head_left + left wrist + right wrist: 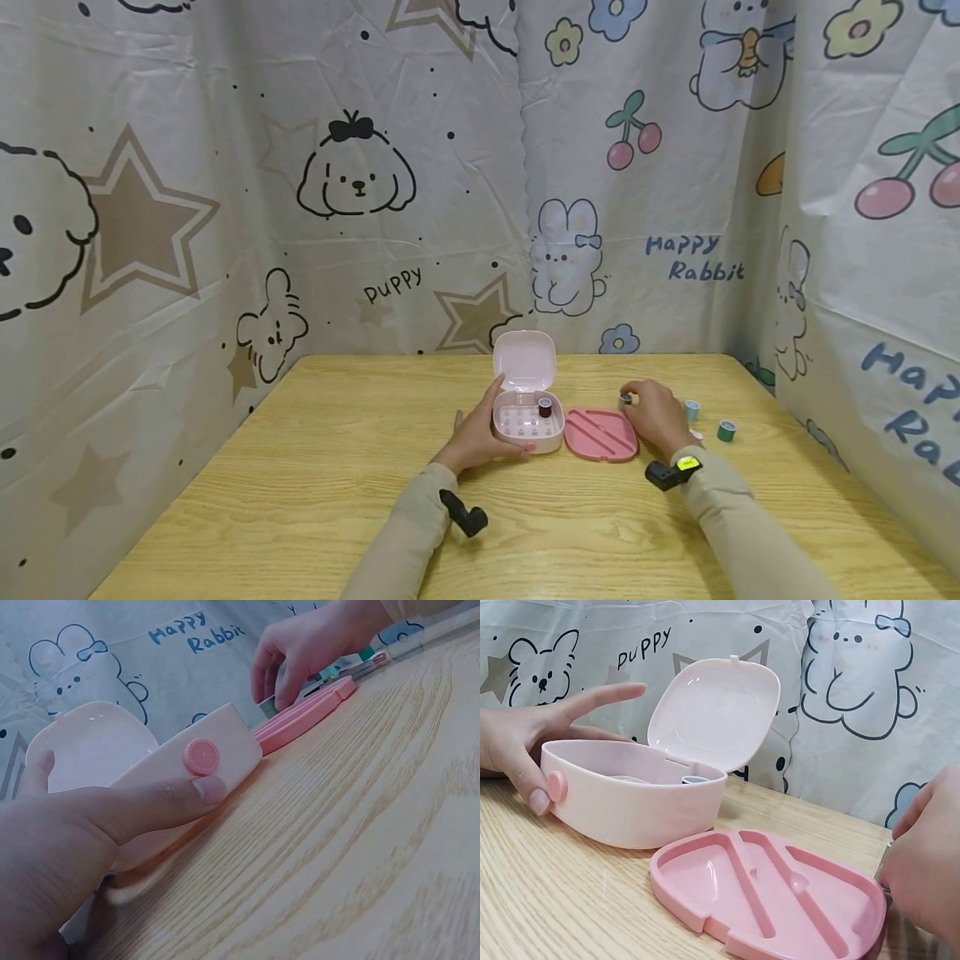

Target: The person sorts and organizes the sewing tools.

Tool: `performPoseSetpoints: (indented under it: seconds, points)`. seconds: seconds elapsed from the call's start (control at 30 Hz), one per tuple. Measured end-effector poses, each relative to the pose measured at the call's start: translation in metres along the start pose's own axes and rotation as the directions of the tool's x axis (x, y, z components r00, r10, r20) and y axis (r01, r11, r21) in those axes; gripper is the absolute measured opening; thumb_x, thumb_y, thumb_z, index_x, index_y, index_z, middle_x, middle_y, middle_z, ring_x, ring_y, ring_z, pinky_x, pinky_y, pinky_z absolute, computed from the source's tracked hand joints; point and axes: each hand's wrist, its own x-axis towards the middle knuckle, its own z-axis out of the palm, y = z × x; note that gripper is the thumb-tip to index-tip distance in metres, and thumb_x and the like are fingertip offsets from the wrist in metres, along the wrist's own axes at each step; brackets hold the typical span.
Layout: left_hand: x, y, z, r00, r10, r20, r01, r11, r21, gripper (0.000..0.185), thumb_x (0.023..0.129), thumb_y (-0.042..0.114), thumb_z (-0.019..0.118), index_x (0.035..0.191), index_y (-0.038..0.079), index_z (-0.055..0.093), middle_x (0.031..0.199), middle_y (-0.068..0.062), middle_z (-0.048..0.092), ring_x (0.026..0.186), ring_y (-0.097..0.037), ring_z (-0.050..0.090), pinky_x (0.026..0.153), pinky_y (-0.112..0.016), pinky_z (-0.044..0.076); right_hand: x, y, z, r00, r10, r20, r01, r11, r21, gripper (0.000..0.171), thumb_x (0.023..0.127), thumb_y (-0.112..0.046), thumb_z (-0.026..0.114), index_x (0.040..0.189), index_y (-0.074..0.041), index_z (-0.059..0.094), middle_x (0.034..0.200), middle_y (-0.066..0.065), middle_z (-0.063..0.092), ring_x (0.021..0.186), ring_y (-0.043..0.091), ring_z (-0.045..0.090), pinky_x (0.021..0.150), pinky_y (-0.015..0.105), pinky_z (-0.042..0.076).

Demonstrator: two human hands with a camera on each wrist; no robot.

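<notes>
- Cartoon-printed sheets (420, 208) of puppies, rabbits, stars and cherries hang close behind and on both sides of a wooden worktop (315, 467), walling in its far, left and right edges.
- Near the far middle of the worktop stands a pale pink box (527, 425), its hinged lid (524, 361) raised upright at the back; it serves as the landmark for the rest.
- Inside the box a dark red spool (545, 407) stands toward its right side.
- Left hand (480, 435) lies against the box's left and front walls, thumb pressed along the front wall beside a round pink button (202, 757), fingers straight along the far side.
- Just right of the box, touching or nearly so, lies a deeper pink tray (601, 433), flat with raised ribs.
- Right hand (654, 417) sits beyond the tray's right edge, fingers curled on a small spool (625, 399) at the tray's far corner.
- Further right of the box, past the right hand, stand a light blue spool (692, 409) and a green spool (725, 430), apart from each other and short of the worktop's right edge.
- Left of the box and in front of it, toward the near edge, the wood lies bare, save for the two sleeved forearms.
</notes>
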Motion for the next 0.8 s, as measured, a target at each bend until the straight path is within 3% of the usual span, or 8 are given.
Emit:
performPoseSetpoints:
  seconds: [0.17, 0.4, 0.8]
  points:
    - [0.000, 0.000, 0.000, 1.000, 0.002, 0.000, -0.002, 1.000, -0.003, 0.137, 0.065, 0.049, 0.098, 0.167, 0.034, 0.008, 0.166, -0.004, 0.033, 0.150, -0.030, 0.032, 0.117, -0.068, -0.008, 0.000, -0.001, 0.004, 1.000, 0.017, -0.016, -0.018, 1.000, -0.009, 0.027, 0.095, -0.012, 0.074, 0.119, -0.001, 0.074, 0.121, 0.024, 0.068, 0.113, 0.045, 0.062, 0.090, 0.062, 0.051]
    - [0.002, -0.004, 0.001, 1.000, 0.009, -0.005, -0.009, 1.000, 0.001, 0.138, 0.064, 0.051, 0.098, 0.167, 0.035, 0.008, 0.166, -0.004, 0.033, 0.150, -0.030, 0.032, 0.117, -0.069, -0.007, -0.001, -0.001, 0.008, 0.998, 0.013, -0.054, -0.014, 1.000, -0.017, 0.036, 0.095, -0.011, 0.074, 0.128, 0.003, 0.068, 0.125, 0.026, 0.065, 0.119, 0.047, 0.059, 0.095, 0.064, 0.049]
    - [0.003, -0.004, 0.001, 1.000, 0.019, -0.001, -0.019, 1.000, -0.002, 0.137, 0.065, 0.051, 0.098, 0.167, 0.032, 0.009, 0.166, -0.006, 0.033, 0.149, -0.032, 0.033, 0.116, -0.070, -0.006, 0.002, -0.001, 0.014, 0.997, -0.007, -0.077, 0.008, 1.000, 0.007, 0.027, 0.095, -0.005, 0.071, 0.120, 0.006, 0.070, 0.118, 0.027, 0.068, 0.111, 0.047, 0.063, 0.094, 0.061, 0.051]
